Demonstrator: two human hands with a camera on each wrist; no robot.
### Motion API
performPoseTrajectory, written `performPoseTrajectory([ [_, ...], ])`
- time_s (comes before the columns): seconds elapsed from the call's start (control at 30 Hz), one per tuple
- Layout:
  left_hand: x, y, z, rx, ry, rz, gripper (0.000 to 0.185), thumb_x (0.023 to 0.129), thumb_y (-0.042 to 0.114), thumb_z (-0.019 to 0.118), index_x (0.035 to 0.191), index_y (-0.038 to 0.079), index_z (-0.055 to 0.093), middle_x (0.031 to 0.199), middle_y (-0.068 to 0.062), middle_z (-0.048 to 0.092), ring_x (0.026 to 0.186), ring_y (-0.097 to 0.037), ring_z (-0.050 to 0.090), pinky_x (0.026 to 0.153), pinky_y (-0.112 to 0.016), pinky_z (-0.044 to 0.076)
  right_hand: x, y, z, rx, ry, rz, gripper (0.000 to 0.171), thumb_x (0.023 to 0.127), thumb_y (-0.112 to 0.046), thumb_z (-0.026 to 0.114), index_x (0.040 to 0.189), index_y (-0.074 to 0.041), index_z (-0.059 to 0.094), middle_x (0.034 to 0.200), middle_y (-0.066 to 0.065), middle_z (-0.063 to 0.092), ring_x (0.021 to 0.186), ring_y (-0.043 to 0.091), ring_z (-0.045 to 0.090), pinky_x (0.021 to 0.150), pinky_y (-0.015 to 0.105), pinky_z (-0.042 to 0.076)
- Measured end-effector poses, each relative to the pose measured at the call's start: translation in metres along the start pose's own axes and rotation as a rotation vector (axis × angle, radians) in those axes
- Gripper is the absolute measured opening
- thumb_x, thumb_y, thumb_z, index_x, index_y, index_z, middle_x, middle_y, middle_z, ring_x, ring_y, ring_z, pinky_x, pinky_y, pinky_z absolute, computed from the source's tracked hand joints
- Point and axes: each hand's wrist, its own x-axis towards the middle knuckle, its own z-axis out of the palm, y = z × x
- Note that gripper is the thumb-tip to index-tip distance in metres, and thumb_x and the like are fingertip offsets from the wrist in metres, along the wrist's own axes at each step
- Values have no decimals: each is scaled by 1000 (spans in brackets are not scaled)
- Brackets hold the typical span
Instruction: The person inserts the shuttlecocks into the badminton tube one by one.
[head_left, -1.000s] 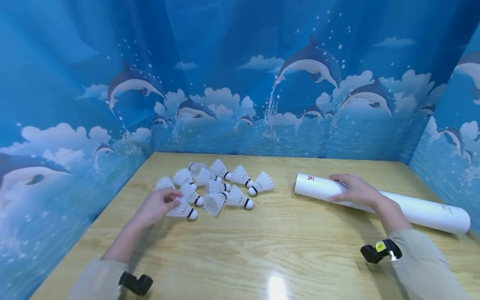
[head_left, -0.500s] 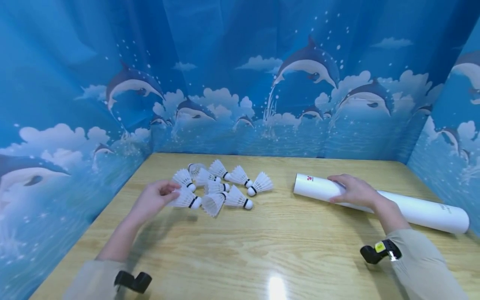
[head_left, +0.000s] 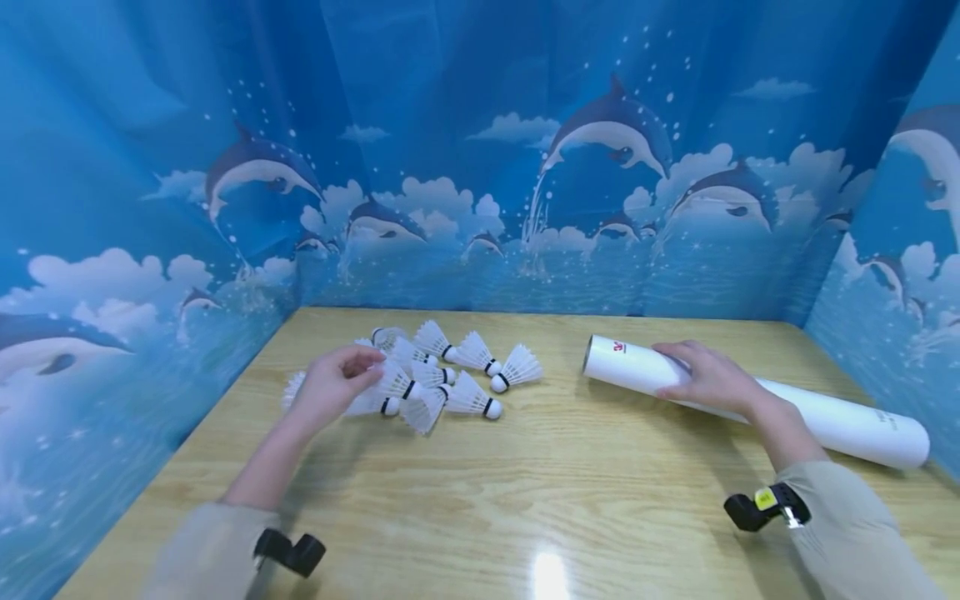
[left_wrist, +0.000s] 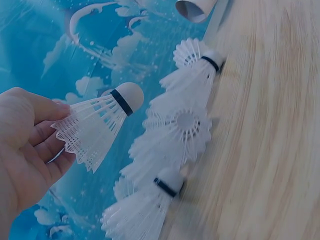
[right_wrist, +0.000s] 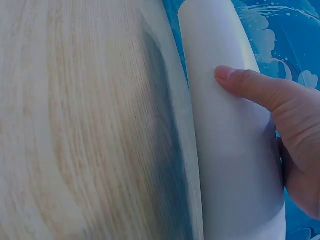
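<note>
My left wrist view alone shows my left hand point(left_wrist: 25, 150) pinching a white feathered shuttlecock point(left_wrist: 95, 127) above the pile; my right hand point(head_left: 712, 379) wraps the long white cardboard tube point(head_left: 825, 417) on the wooden tabletop point(head_left: 525, 483).

The right hand point(right_wrist: 290, 130) wraps around a long white tube point(right_wrist: 230, 150), with the thumb point(right_wrist: 245, 82) lying flat across the front of it and the palm at the tube's right side. The tube lies along the edge of a light wooden table point(right_wrist: 75, 125), and a dark shadow sits on the wood just beside it. Behind the hand and the tube there is a blue wall point(right_wrist: 287, 35) with white splashes painted on it.
</note>
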Motion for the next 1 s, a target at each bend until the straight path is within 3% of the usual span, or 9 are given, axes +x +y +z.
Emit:
performPoseTrajectory([
  [0.23, 8, 11, 17, -66, -31, 47, 20, 87, 7, 64, 105, -1, 64, 99, -14, 65, 87, -23, 60, 72, -30, 50, -4, -10, 2, -9, 47, -65, 79, 76, -49, 71, 137, -8, 43, 131, 24, 47, 113, 44, 46, 86, 62, 38],
  [0.57, 19, 35, 49, -197, -20, 141, 18, 85, 3, 65, 102, -4, 65, 92, -13, 65, 81, -20, 60, 70, -27, 49, -8, -30, 5, -15, 160, -244, 69, 74, -26, 79, 132, -7, 48, 127, 18, 52, 111, 39, 50, 86, 58, 41],
  [0.73, 25, 44, 62, -249, 3, 152, 17, 83, 0, 65, 100, -5, 65, 90, -14, 66, 81, -21, 61, 71, -26, 51, -7, -40, 5, -1, 198, -294, 69, 71, -24, 81, 131, -9, 51, 125, 16, 54, 109, 37, 52, 84, 57, 43],
  [1.0, 32, 54, 77, -315, 11, 101, 19, 84, 1, 65, 103, -3, 64, 97, -14, 66, 91, -24, 61, 79, -31, 51, -8, -49, 5, 13, 208, -316, 69, 68, -24, 83, 129, -8, 52, 124, 15, 55, 108, 36, 53, 82, 55, 44],
])
